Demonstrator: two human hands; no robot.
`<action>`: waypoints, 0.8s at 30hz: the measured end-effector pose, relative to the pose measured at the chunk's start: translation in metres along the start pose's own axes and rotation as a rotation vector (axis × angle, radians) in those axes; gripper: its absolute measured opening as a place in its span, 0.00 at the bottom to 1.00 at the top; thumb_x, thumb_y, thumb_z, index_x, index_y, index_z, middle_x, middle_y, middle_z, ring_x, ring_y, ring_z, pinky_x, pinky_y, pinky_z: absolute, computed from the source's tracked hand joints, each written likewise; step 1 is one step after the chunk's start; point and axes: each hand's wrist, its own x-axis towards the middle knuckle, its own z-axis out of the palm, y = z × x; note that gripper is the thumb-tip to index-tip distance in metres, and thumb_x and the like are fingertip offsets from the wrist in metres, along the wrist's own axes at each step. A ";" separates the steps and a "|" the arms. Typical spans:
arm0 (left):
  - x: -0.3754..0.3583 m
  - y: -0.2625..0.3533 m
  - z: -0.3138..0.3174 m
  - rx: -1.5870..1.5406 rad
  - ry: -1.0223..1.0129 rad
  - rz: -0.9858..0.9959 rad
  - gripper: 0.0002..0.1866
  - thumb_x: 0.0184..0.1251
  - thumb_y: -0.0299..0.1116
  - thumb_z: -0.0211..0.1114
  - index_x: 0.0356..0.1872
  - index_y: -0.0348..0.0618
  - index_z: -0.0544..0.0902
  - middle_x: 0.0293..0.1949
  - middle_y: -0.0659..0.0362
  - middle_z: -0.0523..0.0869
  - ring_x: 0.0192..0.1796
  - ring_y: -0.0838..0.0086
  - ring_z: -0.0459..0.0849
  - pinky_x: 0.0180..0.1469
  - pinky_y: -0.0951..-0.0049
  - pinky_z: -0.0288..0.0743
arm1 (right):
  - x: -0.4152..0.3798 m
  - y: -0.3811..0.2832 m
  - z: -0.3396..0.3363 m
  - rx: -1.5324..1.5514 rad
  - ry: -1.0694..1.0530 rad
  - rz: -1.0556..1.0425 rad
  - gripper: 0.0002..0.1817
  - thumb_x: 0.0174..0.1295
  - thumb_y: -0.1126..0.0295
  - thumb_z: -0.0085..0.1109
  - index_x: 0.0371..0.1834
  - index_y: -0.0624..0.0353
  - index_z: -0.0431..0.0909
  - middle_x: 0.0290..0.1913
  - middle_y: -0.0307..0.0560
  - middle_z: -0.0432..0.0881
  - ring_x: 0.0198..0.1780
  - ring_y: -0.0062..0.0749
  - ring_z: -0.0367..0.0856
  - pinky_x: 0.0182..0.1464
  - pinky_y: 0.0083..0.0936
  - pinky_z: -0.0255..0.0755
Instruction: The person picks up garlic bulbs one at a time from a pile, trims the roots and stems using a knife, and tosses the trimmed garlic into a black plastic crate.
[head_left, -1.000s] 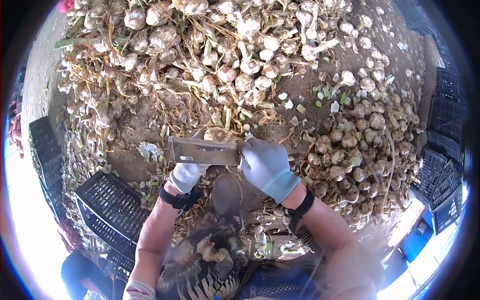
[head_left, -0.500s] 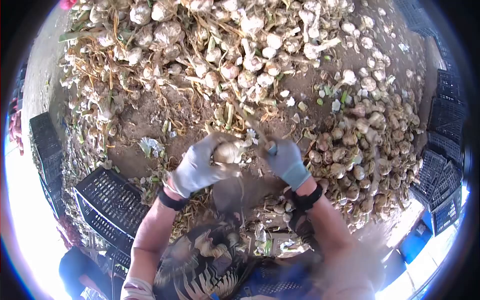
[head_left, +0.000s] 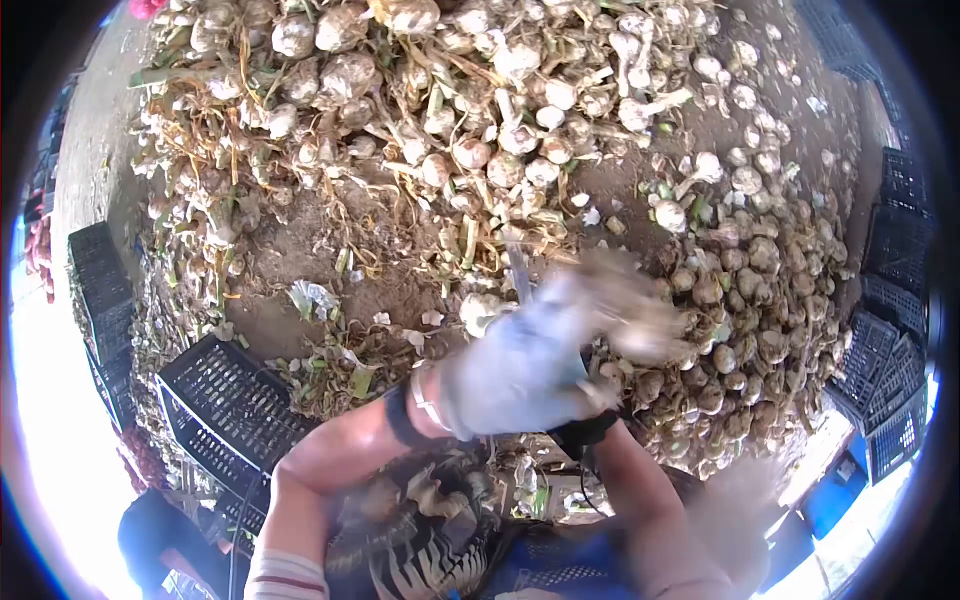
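My left hand (head_left: pixel 515 370), in a pale work glove, reaches across to the right and is smeared by motion. A blurred, pale brown shape, likely a garlic bulb (head_left: pixel 645 330), is at its fingertips; whether the fingers still grip it I cannot make out. My right hand is mostly hidden behind the left one, with its dark wristband (head_left: pixel 585 432) showing. A narrow knife blade (head_left: pixel 518 272) sticks up from there, past the left glove. A whitish garlic bulb (head_left: pixel 482 312) lies on the ground beside the left hand.
A large heap of garlic with stalks (head_left: pixel 420 130) spreads ahead. To the right lies a pile of trimmed bulbs (head_left: pixel 760 330). Black crates stand at the left (head_left: pixel 225 400) and right (head_left: pixel 890 350). Another person (head_left: pixel 165 545) is at the lower left.
My left hand has swung rightward, from holding a garlic bulb in front of me to crossing over my right hand beside the trimmed pile. The blade stays near the middle.
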 end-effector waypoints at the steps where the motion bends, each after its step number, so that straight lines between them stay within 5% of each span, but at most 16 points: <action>1: 0.008 0.004 -0.008 -0.025 -0.021 -0.124 0.29 0.53 0.29 0.69 0.60 0.37 0.76 0.55 0.48 0.79 0.62 0.61 0.79 0.60 0.62 0.75 | -0.013 0.012 0.021 -0.159 0.036 -0.317 0.33 0.53 0.67 0.69 0.66 0.51 0.74 0.71 0.46 0.69 0.65 0.30 0.74 0.50 0.39 0.78; 2: 0.021 -0.001 -0.018 -0.051 -0.044 -0.237 0.29 0.54 0.30 0.70 0.59 0.37 0.76 0.55 0.48 0.79 0.63 0.60 0.79 0.59 0.61 0.75 | -0.026 0.073 0.064 -0.223 0.285 -0.095 0.27 0.55 0.69 0.70 0.62 0.53 0.79 0.60 0.47 0.81 0.53 0.25 0.82 0.43 0.32 0.79; 3: 0.007 -0.038 -0.033 0.261 -0.002 -0.421 0.30 0.52 0.32 0.71 0.59 0.37 0.76 0.54 0.46 0.80 0.59 0.58 0.81 0.56 0.62 0.78 | -0.009 0.015 0.020 0.200 0.146 0.235 0.22 0.56 0.69 0.70 0.56 0.55 0.81 0.50 0.45 0.84 0.44 0.22 0.83 0.38 0.27 0.77; 4: 0.009 -0.072 -0.039 -0.021 0.289 -0.617 0.32 0.54 0.32 0.72 0.62 0.37 0.74 0.53 0.46 0.81 0.52 0.58 0.85 0.50 0.64 0.82 | 0.011 -0.050 -0.029 0.576 0.135 0.609 0.16 0.58 0.69 0.71 0.50 0.56 0.84 0.40 0.42 0.88 0.34 0.20 0.84 0.33 0.23 0.76; 5: 0.003 -0.111 -0.048 0.494 0.375 -0.639 0.35 0.55 0.33 0.74 0.65 0.37 0.71 0.52 0.46 0.82 0.48 0.60 0.86 0.44 0.66 0.84 | 0.011 -0.037 -0.022 0.542 0.333 0.485 0.09 0.60 0.69 0.72 0.40 0.60 0.86 0.25 0.35 0.84 0.22 0.15 0.77 0.25 0.17 0.69; 6: 0.016 -0.113 -0.062 0.485 0.296 -0.979 0.39 0.56 0.30 0.76 0.69 0.40 0.67 0.61 0.46 0.77 0.56 0.61 0.84 0.55 0.61 0.82 | 0.012 -0.038 -0.025 0.540 0.332 0.497 0.09 0.60 0.69 0.72 0.40 0.60 0.86 0.25 0.35 0.84 0.22 0.15 0.77 0.25 0.17 0.69; 8: -0.018 -0.173 -0.076 0.870 0.162 -0.722 0.39 0.53 0.30 0.77 0.67 0.45 0.69 0.62 0.45 0.74 0.56 0.49 0.82 0.57 0.57 0.80 | 0.022 -0.043 -0.043 0.751 0.415 0.585 0.08 0.60 0.71 0.71 0.40 0.61 0.86 0.27 0.34 0.83 0.24 0.14 0.76 0.26 0.17 0.68; 14: -0.023 -0.178 -0.082 0.855 0.139 -0.837 0.33 0.54 0.25 0.71 0.65 0.45 0.72 0.67 0.50 0.70 0.54 0.51 0.84 0.56 0.59 0.82 | 0.051 -0.068 -0.057 0.910 0.462 0.451 0.09 0.61 0.73 0.68 0.42 0.63 0.84 0.25 0.34 0.80 0.22 0.12 0.73 0.23 0.14 0.64; 17: -0.014 -0.162 -0.071 0.983 -0.273 -0.823 0.32 0.56 0.24 0.67 0.65 0.48 0.72 0.73 0.55 0.66 0.56 0.57 0.85 0.60 0.65 0.82 | 0.057 -0.077 -0.061 0.901 0.461 0.425 0.09 0.61 0.72 0.69 0.42 0.62 0.85 0.25 0.35 0.81 0.21 0.11 0.73 0.22 0.14 0.64; 20: -0.026 -0.176 -0.074 0.763 0.119 -0.702 0.35 0.56 0.20 0.65 0.69 0.51 0.71 0.66 0.51 0.75 0.53 0.63 0.87 0.53 0.67 0.84 | 0.055 -0.080 -0.061 0.759 0.475 0.394 0.10 0.61 0.72 0.69 0.43 0.63 0.85 0.26 0.34 0.81 0.22 0.11 0.73 0.21 0.14 0.64; 21: -0.026 -0.172 -0.074 0.763 0.119 -0.700 0.35 0.56 0.20 0.65 0.69 0.51 0.71 0.66 0.51 0.75 0.53 0.63 0.87 0.53 0.67 0.84 | 0.053 -0.084 -0.062 0.751 0.489 0.411 0.11 0.61 0.72 0.69 0.44 0.62 0.85 0.26 0.34 0.81 0.22 0.11 0.73 0.21 0.14 0.64; 23: -0.017 -0.157 -0.076 0.413 0.125 -1.064 0.36 0.57 0.22 0.66 0.71 0.48 0.68 0.61 0.47 0.81 0.50 0.59 0.87 0.54 0.64 0.82 | 0.052 -0.080 -0.058 0.797 0.499 0.395 0.12 0.60 0.71 0.70 0.46 0.62 0.85 0.27 0.34 0.81 0.21 0.11 0.73 0.21 0.14 0.64; 24: -0.018 -0.141 -0.072 0.445 0.132 -0.961 0.37 0.58 0.22 0.65 0.72 0.45 0.66 0.53 0.46 0.85 0.49 0.61 0.88 0.55 0.67 0.81 | 0.050 -0.076 -0.055 0.847 0.504 0.391 0.13 0.60 0.71 0.71 0.47 0.62 0.85 0.28 0.33 0.82 0.20 0.11 0.73 0.20 0.14 0.64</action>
